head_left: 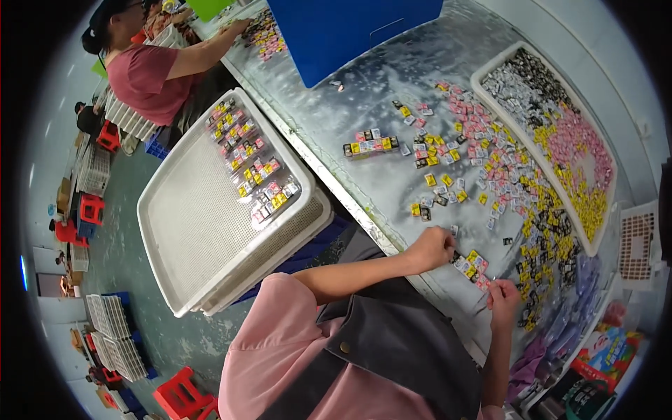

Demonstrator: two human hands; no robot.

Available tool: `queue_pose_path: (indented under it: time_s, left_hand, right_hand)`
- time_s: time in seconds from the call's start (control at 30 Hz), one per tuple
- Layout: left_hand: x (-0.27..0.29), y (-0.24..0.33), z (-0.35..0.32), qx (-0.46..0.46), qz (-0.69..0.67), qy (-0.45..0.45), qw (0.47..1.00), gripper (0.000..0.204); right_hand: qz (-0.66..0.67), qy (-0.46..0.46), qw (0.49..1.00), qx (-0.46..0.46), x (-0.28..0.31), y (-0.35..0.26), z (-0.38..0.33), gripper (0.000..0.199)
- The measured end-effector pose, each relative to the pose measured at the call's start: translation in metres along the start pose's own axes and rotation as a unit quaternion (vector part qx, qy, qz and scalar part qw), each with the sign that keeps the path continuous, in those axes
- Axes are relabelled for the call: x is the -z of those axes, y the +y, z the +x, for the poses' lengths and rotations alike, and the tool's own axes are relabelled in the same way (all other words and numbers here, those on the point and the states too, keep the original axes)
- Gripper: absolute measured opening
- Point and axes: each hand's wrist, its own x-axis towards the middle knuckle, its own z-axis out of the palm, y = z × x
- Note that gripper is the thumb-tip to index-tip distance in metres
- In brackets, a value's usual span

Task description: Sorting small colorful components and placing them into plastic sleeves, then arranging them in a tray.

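My left hand (432, 250) is curled closed at the table's near edge, a small pale piece beside its fingertips; what the fingers hold is too small to make out. To its right, my right hand (503, 302) is closed in a pinch over a tiny whitish thing I cannot identify. Between the hands lies a small block of pink, yellow and black rectangular pieces (471, 265), set in rows. My right fingertips are by its lower end. Loose little pieces (500, 178) in pink, yellow, black and white spread over the table beyond.
A clear box (371, 145) of pieces sits farther back. On the right, a long white tray (537, 152) holds piles sorted by colour. At left, stacked white mesh trays (192, 224) carry several filled boxes. A blue panel (350, 35) stands at the back; a co-worker (150, 77) sits far left.
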Motion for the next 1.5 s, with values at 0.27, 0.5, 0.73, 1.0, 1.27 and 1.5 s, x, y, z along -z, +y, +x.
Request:
queue_pose_path:
  time_s: [0.27,0.5,0.73,1.0,1.27,1.5]
  left_hand:
    - [0.146,-0.007,0.009,0.070,-0.096,0.149,0.982,0.012]
    - [0.244,-0.033,0.011,0.131,-0.137,0.286,0.939,0.016]
    - [0.243,-0.059,0.028,0.149,-0.148,0.290,0.934,0.033]
    - [0.253,-0.090,-0.010,0.055,0.055,0.336,0.939,0.038]
    - [0.164,-0.050,-0.003,-0.063,0.011,0.287,0.956,0.024]
    - [0.071,-0.028,0.012,-0.114,-0.017,0.104,0.988,0.019]
  right_hand:
    - [-0.058,-0.138,0.976,0.160,-0.129,-0.118,0.102,0.010]
    - [-0.057,-0.237,0.957,0.159,-0.275,-0.171,0.169,0.014]
    - [-0.091,-0.167,0.962,0.194,-0.298,-0.145,0.203,0.016]
    - [-0.075,-0.047,0.935,0.343,-0.214,-0.109,0.127,0.011]
    - [-0.267,0.231,0.907,0.228,0.044,-0.014,0.061,0.024]
    - [-0.387,0.369,0.835,0.127,0.143,0.040,0.034,0.019]
